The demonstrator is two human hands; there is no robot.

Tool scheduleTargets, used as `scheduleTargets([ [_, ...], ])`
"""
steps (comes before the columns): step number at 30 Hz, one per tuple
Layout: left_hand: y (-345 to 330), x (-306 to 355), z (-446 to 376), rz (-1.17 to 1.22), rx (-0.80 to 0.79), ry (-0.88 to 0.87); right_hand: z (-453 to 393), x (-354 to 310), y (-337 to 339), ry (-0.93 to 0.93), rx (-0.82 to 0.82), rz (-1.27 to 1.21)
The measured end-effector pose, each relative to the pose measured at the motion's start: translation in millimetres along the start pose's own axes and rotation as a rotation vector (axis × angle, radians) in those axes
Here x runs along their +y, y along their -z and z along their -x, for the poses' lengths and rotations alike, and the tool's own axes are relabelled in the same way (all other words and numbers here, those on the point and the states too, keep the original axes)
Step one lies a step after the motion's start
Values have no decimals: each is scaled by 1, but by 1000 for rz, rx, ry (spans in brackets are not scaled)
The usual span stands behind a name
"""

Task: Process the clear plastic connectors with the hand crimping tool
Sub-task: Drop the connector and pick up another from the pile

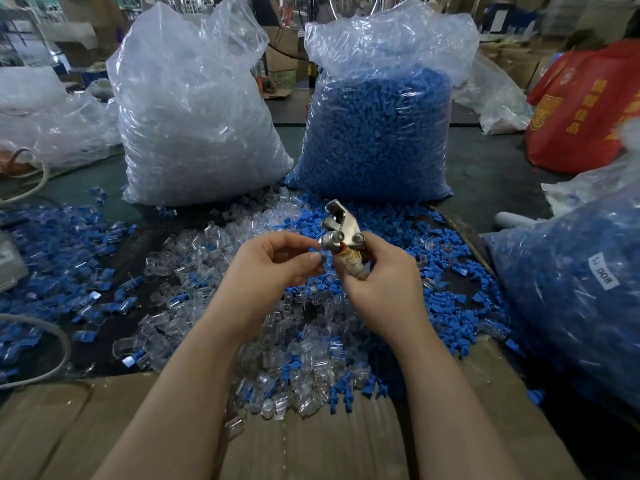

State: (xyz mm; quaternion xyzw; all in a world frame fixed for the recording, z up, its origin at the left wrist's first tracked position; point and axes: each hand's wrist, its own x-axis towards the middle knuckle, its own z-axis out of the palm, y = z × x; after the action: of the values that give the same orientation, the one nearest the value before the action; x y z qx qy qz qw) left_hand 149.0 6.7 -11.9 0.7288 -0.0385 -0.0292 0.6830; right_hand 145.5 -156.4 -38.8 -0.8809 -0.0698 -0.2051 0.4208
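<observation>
My right hand grips the handle of the metal hand crimping tool, its jaws pointing up and away. Just left of the tool, my left hand has its fingers curled, thumb and fingertips pinching a small part against the tool's round head; the part is too small to make out clearly. Under both hands lies a heap of loose clear plastic connectors mixed with blue pieces.
Behind the heap stand a big bag of clear connectors and a big bag of blue parts. A third blue-filled bag sits at the right. Assembled blue-and-clear pieces lie at the left. Cardboard covers the near edge.
</observation>
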Motion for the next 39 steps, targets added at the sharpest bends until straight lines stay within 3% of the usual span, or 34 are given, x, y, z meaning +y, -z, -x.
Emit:
scheduleTargets([
  [7, -2, 1, 1, 100, 9, 18, -1, 2, -2, -38, -35, -231],
  [16, -1, -1, 0, 88, -38, 29, -1, 2, 0, -28, -55, -330],
  [19, 2, -6, -3, -130, -15, 23, -1, 3, -1, -34, -15, -299],
  [23, 7, -14, -6, -763, -13, -20, -3, 6, -3, -72, 50, -234],
  [25, 5, -14, -5, -967, -47, -11, -4, 7, -4, -87, 55, -220],
  [32, 1, -12, -4, -1180, -58, -56, -5, 7, -6, -115, 54, -178],
  [39, -4, -12, -3, -1171, -4, -14, -5, 5, -7, -113, 53, -155],
])
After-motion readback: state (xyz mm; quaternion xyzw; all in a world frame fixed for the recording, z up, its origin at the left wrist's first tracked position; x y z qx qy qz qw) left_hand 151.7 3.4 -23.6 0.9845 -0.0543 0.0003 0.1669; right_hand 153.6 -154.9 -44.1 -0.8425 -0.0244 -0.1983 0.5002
